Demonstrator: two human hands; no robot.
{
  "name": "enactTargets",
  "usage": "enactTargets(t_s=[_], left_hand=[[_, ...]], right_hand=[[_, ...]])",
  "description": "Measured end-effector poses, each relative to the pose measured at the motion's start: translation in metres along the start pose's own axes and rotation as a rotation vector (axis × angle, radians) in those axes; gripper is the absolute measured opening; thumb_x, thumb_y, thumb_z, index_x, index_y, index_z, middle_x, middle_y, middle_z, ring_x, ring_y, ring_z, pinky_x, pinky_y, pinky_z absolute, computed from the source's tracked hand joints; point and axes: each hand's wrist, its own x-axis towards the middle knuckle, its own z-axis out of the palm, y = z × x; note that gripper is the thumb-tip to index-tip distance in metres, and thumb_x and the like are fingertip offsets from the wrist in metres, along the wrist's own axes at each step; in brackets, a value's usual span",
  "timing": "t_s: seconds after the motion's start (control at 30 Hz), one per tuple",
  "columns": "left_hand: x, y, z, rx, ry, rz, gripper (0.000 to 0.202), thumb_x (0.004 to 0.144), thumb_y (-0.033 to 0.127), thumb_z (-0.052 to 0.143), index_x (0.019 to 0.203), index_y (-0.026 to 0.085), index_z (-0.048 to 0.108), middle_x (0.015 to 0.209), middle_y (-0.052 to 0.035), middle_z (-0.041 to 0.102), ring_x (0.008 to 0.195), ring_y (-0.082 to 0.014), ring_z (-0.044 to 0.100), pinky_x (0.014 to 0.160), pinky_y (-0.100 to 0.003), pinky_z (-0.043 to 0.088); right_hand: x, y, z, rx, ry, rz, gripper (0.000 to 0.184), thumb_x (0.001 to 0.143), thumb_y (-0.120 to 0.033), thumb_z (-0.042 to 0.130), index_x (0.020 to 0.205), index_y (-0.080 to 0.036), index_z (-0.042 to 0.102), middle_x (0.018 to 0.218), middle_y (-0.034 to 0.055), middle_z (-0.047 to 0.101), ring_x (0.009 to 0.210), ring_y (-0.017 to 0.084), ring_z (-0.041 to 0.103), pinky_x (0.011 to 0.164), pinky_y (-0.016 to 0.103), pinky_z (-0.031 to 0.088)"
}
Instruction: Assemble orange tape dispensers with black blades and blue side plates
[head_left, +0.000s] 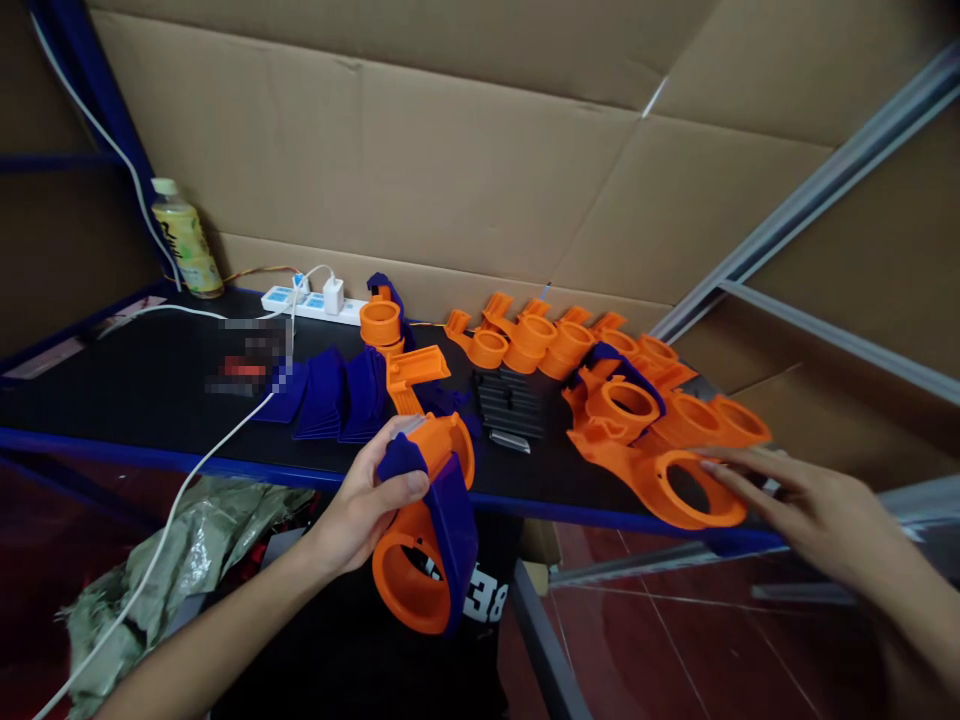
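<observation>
My left hand (375, 495) is closed around an orange-and-blue tape dispenser (412, 590), held up in front of the table's near edge. Its orange ring hangs downward, and a blue panel covers one side. At the right, my right hand (810, 500) has its fingers on the rim of an orange tape dispenser frame (652, 480), which overlaps the table edge; the thumb is hidden. Just behind that frame sits another orange dispenser with a blue panel (619, 400). Further orange frames (536, 340) stand in stacked rows along the back.
Blue panels (322, 395) lie fanned out on the black table (150, 375). Black strips (510, 405) lie mid-table. A white power strip (315, 305) and a yellow bottle (187, 240) stand at the back left. One white cable (202, 455) crosses the front edge. Cardboard (375, 150) walls the back.
</observation>
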Motion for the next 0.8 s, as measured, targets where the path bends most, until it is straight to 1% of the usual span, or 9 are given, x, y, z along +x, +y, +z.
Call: enactTargets(t_s=[0.07, 0.13, 0.27, 0.4, 0.53, 0.63, 0.73, 0.77, 0.8], left_hand=[[0.001, -0.002, 0.000, -0.013, 0.002, -0.021, 0.046, 0.078, 0.023, 0.083, 0.121, 0.025, 0.068, 0.106, -0.0039, 0.072, 0.093, -0.0183, 0.068, 0.088, -0.030, 0.056], [0.002, -0.003, 0.001, -0.025, 0.006, -0.044, 0.046, 0.077, 0.022, 0.083, 0.120, 0.024, 0.068, 0.106, -0.0044, 0.073, 0.095, -0.0193, 0.069, 0.088, -0.031, 0.056], [0.003, -0.002, 0.006, -0.056, 0.011, -0.090, 0.045, 0.077, 0.021, 0.082, 0.119, 0.024, 0.068, 0.111, -0.0056, 0.074, 0.100, -0.0223, 0.069, 0.091, -0.034, 0.055], [0.001, 0.000, 0.009, -0.051, 0.041, -0.095, 0.044, 0.076, 0.021, 0.082, 0.118, 0.024, 0.068, 0.108, -0.0049, 0.074, 0.097, -0.0226, 0.070, 0.090, -0.035, 0.055], [0.000, -0.001, 0.009, -0.023, 0.059, -0.089, 0.045, 0.077, 0.023, 0.082, 0.119, 0.024, 0.066, 0.105, -0.0052, 0.074, 0.091, -0.0227, 0.070, 0.086, -0.036, 0.055], [0.002, -0.003, 0.007, -0.012, 0.045, -0.075, 0.042, 0.078, 0.025, 0.081, 0.118, 0.023, 0.067, 0.104, -0.0053, 0.073, 0.092, -0.0230, 0.070, 0.088, -0.037, 0.054], [0.004, -0.006, 0.008, 0.000, 0.054, -0.040, 0.040, 0.080, 0.025, 0.080, 0.118, 0.025, 0.067, 0.104, -0.0035, 0.073, 0.094, -0.0211, 0.069, 0.089, -0.034, 0.054], [0.004, -0.008, 0.009, 0.004, 0.065, -0.021, 0.040, 0.081, 0.026, 0.079, 0.119, 0.025, 0.066, 0.104, -0.0030, 0.073, 0.093, -0.0203, 0.069, 0.088, -0.033, 0.054], [0.003, -0.009, 0.009, 0.008, 0.081, 0.005, 0.041, 0.082, 0.026, 0.079, 0.121, 0.025, 0.065, 0.104, -0.0029, 0.073, 0.093, -0.0196, 0.069, 0.088, -0.032, 0.054]], right_hand=[[0.007, 0.021, 0.009, 0.026, -0.105, -0.011, 0.037, 0.074, -0.062, 0.059, 0.096, -0.040, 0.080, 0.109, 0.0079, 0.078, 0.093, 0.031, 0.073, 0.080, 0.041, 0.054], [0.018, 0.031, 0.020, 0.041, -0.186, -0.035, 0.035, 0.076, -0.057, 0.058, 0.096, -0.038, 0.080, 0.112, 0.0081, 0.078, 0.104, 0.033, 0.072, 0.090, 0.042, 0.053], [0.034, 0.030, 0.038, 0.068, -0.212, -0.116, 0.036, 0.082, -0.050, 0.054, 0.097, -0.031, 0.081, 0.112, 0.0119, 0.077, 0.100, 0.032, 0.072, 0.088, 0.041, 0.053], [0.034, 0.014, 0.049, 0.083, -0.084, -0.127, 0.033, 0.086, -0.050, 0.059, 0.098, -0.028, 0.080, 0.108, 0.0169, 0.077, 0.090, 0.030, 0.073, 0.082, 0.041, 0.052], [0.027, -0.008, 0.053, -0.061, 0.154, -0.048, 0.035, 0.085, -0.056, 0.060, 0.090, -0.027, 0.076, 0.103, 0.0207, 0.076, 0.086, 0.032, 0.073, 0.071, 0.043, 0.051], [0.016, -0.045, 0.050, -0.109, 0.304, -0.052, 0.033, 0.090, -0.054, 0.055, 0.086, -0.027, 0.073, 0.098, 0.0193, 0.076, 0.083, 0.032, 0.072, 0.065, 0.043, 0.051], [-0.014, -0.112, 0.043, 0.071, 0.389, -0.175, 0.025, 0.094, -0.048, 0.054, 0.095, -0.030, 0.072, 0.094, 0.0123, 0.076, 0.082, 0.029, 0.072, 0.069, 0.041, 0.055], [-0.029, -0.138, 0.041, 0.170, 0.338, -0.229, 0.024, 0.096, -0.047, 0.054, 0.104, -0.032, 0.071, 0.096, 0.0093, 0.076, 0.081, 0.027, 0.072, 0.070, 0.040, 0.057], [-0.045, -0.165, 0.041, 0.264, 0.207, -0.322, 0.029, 0.098, -0.047, 0.051, 0.119, -0.035, 0.066, 0.099, 0.0069, 0.076, 0.079, 0.025, 0.073, 0.067, 0.038, 0.058]])
